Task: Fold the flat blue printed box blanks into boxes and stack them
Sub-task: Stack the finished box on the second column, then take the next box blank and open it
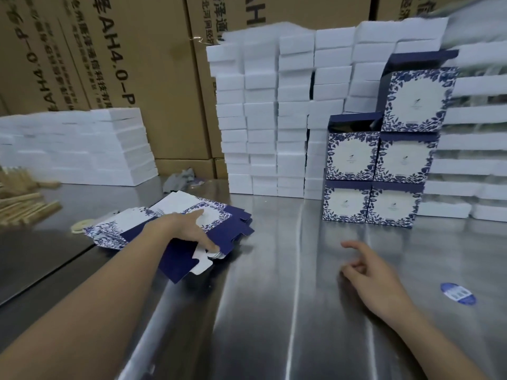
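A left hand (pixel 186 229) lay spread flat on the pile of flat blue blanks (pixel 219 216) on a steel table (pixel 274 311), thumb at its near edge. The right hand (pixel 375 272) hovered loose, empty. Folded boxes (pixel 351 157) stood stacked beyond. Next, likely: lifting only the top blank.

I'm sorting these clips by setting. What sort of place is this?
Probably a packing workshop or a small warehouse. Big brown cartons line the wall, white boxes are stacked high on a steel table, and folded blue boxes stand piled near a heap of flat blanks.
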